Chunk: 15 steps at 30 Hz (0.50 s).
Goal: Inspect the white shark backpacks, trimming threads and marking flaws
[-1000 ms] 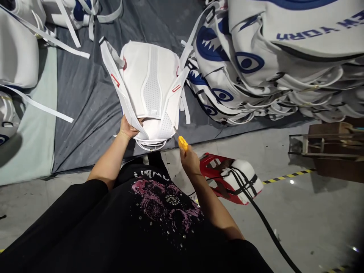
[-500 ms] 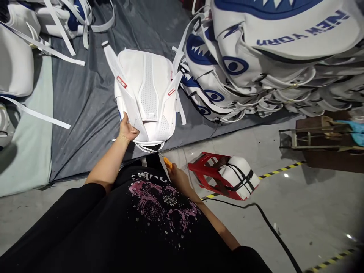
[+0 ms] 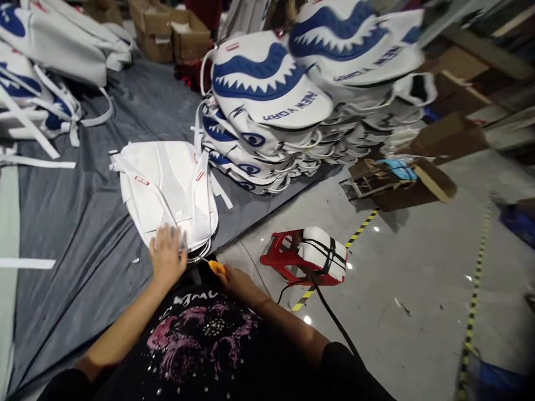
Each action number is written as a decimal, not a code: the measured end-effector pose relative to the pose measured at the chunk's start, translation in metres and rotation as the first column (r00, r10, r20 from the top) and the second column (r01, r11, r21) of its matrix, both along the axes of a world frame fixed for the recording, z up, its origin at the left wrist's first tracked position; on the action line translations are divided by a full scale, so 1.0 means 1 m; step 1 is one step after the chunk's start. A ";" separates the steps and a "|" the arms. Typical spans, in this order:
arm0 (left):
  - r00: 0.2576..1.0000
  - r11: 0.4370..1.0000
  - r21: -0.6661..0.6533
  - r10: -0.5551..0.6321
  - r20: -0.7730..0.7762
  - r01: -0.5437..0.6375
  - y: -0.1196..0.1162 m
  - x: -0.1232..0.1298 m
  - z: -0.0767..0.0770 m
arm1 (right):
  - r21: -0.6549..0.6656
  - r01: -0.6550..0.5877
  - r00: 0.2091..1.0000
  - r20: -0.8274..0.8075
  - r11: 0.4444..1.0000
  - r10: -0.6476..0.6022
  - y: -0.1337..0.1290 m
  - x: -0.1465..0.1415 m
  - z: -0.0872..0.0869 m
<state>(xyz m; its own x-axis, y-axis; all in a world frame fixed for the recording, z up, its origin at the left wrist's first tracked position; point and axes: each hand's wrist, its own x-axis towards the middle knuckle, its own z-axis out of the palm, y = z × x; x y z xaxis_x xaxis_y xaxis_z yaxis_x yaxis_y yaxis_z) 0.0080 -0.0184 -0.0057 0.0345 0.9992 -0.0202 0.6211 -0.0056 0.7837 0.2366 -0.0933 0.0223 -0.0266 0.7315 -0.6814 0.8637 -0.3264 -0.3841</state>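
A white backpack (image 3: 137, 209) lies with its back panel and shoulder straps facing up, its near end at the cloth's front edge. My left hand (image 3: 167, 253) rests on the near left part of the backpack, fingers stretched out and slightly blurred. My right hand (image 3: 234, 281) is closed around an orange-handled tool (image 3: 217, 267) with a thin metal tip. That tip points at the cord-like loops at the backpack's near end. Whether it touches them I cannot tell, and the tool's exact kind is unclear.
Stacked white backpacks with blue shark faces (image 3: 267, 83) stand to the right on the grey cloth (image 3: 79, 223). More bags (image 3: 62, 50) lie at upper left. A red stool (image 3: 280, 256) with a strapped white cushion stands on the floor, near a hand cart (image 3: 363, 178) with cardboard.
The view has swung right and up. My left hand has shifted from gripping the backpack's side edge to lying over its near left part. My right hand still holds the orange-handled tool.
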 end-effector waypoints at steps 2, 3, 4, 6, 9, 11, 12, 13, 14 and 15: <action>0.854 0.943 0.082 -0.253 -0.454 0.323 0.005 0.021 -0.020 | 0.036 0.102 0.992 -0.077 0.994 -0.099 0.001 0.012 -0.001; 0.773 0.918 0.070 -0.285 -0.567 0.390 0.012 0.031 -0.028 | 0.043 0.160 0.981 -0.114 0.986 -0.154 0.000 0.019 -0.002; 0.729 0.911 0.066 -0.280 -0.625 0.406 0.021 0.039 -0.034 | 0.045 0.221 0.965 -0.151 0.974 -0.212 -0.002 0.027 -0.002; 0.722 0.921 0.089 -0.235 -0.651 0.380 0.043 0.045 -0.035 | 0.045 0.342 0.918 -0.226 0.939 -0.324 -0.008 0.038 -0.005; 0.755 0.943 0.105 -0.184 -0.629 0.317 0.075 0.032 -0.006 | 0.062 0.478 0.834 -0.345 0.876 -0.431 -0.017 0.041 -0.010; 0.868 0.983 0.140 -0.034 -0.496 0.119 0.095 0.015 0.030 | 0.089 0.523 0.790 -0.424 0.848 -0.443 -0.018 0.032 -0.013; 0.932 0.984 0.177 0.082 -0.353 -0.019 0.103 0.006 0.050 | 0.103 0.531 0.775 -0.461 0.841 -0.432 -0.017 0.026 -0.014; 0.970 0.962 0.229 0.189 -0.154 -0.151 0.111 -0.001 0.070 | 0.121 0.529 0.766 -0.495 0.840 -0.411 -0.014 0.019 -0.014; 0.967 0.926 0.277 0.246 0.072 -0.256 0.115 -0.007 0.086 | 0.142 0.520 0.761 -0.526 0.842 -0.381 -0.010 0.013 -0.014; 0.929 0.886 0.319 0.258 0.266 -0.337 0.117 -0.011 0.098 | 0.166 0.511 0.758 -0.549 0.843 -0.351 -0.006 0.007 -0.013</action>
<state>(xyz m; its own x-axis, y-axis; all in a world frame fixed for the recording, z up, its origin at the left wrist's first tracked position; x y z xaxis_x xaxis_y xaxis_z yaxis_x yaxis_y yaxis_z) -0.0031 0.0987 0.0925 -0.3018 0.9016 0.3100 0.4586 -0.1478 0.8763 0.2439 -0.0989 0.0093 0.0779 0.9033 -0.4219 0.3327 -0.4224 -0.8431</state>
